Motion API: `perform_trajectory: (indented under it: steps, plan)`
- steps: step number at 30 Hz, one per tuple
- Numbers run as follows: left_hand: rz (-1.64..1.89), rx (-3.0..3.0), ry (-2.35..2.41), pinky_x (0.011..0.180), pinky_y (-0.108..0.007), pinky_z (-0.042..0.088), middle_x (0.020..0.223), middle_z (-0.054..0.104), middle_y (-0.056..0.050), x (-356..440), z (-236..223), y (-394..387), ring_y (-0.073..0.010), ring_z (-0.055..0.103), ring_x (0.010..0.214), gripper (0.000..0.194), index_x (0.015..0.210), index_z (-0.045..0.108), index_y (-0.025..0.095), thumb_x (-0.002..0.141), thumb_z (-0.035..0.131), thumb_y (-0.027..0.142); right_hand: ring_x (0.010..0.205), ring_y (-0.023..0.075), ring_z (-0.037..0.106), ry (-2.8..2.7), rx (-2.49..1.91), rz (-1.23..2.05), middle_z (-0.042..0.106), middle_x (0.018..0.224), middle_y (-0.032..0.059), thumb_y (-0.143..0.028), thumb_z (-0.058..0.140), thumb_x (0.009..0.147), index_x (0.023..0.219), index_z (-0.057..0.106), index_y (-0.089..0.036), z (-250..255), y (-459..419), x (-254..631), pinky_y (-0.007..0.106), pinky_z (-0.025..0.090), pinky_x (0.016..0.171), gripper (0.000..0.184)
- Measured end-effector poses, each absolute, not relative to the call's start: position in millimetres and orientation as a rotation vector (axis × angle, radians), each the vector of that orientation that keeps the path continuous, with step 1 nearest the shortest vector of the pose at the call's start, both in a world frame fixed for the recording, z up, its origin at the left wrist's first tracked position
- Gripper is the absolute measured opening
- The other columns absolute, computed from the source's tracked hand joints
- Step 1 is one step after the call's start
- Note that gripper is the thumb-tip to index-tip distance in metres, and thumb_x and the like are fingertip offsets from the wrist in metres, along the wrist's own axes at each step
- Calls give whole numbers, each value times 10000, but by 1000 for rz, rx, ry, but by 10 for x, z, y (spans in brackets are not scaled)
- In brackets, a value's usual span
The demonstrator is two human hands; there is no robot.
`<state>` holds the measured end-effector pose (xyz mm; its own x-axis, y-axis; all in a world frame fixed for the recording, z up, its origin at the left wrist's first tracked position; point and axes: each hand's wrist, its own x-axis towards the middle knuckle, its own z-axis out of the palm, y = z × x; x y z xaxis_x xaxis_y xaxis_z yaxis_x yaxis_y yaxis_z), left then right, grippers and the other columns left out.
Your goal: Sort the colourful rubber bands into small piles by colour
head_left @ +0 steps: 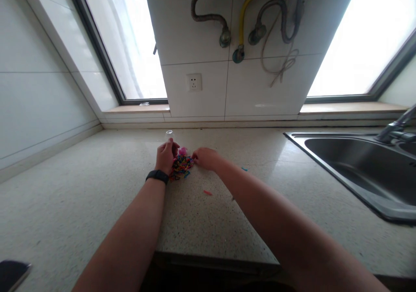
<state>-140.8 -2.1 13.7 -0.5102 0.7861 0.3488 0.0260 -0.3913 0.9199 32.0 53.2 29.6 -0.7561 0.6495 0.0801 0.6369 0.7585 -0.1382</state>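
A heap of small, thin, many-coloured pieces (182,165) lies on the speckled countertop (201,227); their kind is too small to make out. At the heap's left edge is my left hand (166,154), with a dark band on the wrist. Its fingers are closed round a clear plastic container (169,134), whose round rim shows above them. My right hand (205,158) is at the heap's right side, fingertips pinched together by the pieces; whatever is between them is hidden. A pink object (182,151) sits just behind the heap, between the hands.
A loose red piece (207,193) and a blue piece (244,169) lie apart on the counter. To the right is a steel sink (344,170) with a faucet (396,125). A dark flat object (13,274) rests at the lower left. Hoses and a socket (194,82) are on the tiled wall.
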Motion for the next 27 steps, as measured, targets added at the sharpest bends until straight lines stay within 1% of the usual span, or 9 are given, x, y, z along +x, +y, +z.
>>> perform_trajectory:
  steps: [6, 13, 19, 27]
  plan:
    - [1928, 1150, 1362, 392, -208, 274, 479, 483, 28, -1416, 120, -8, -79, 405, 406, 437, 640, 620, 149, 852, 558, 526, 987, 217, 656, -2802, -1049, 143, 725, 1084, 75, -319, 582, 875, 1065, 721, -243, 276, 520, 334, 281, 462, 782, 247]
    - [1919, 1186, 1360, 384, -214, 266, 472, 479, 29, -1414, 118, -12, -82, 405, 398, 437, 642, 623, 152, 856, 547, 525, 966, 200, 654, -2763, -1018, 165, 731, 1049, 65, -321, 562, 893, 1045, 709, -239, 251, 505, 420, 266, 446, 772, 227]
    - [1915, 1187, 1367, 382, -218, 270, 473, 477, 27, -1421, 111, -8, -87, 405, 400, 441, 636, 621, 159, 860, 537, 530, 913, 188, 651, -2679, -902, 243, 736, 991, 63, -294, 590, 886, 979, 724, -220, 288, 476, 536, 266, 431, 766, 179]
    - [1878, 1221, 1390, 389, -214, 264, 460, 456, 32, -1397, 125, -26, -82, 379, 397, 451, 638, 620, 156, 881, 526, 525, 744, 130, 613, -2513, -731, 426, 719, 862, 41, -228, 623, 873, 902, 719, -180, 505, 343, 1010, 244, 409, 693, 111]
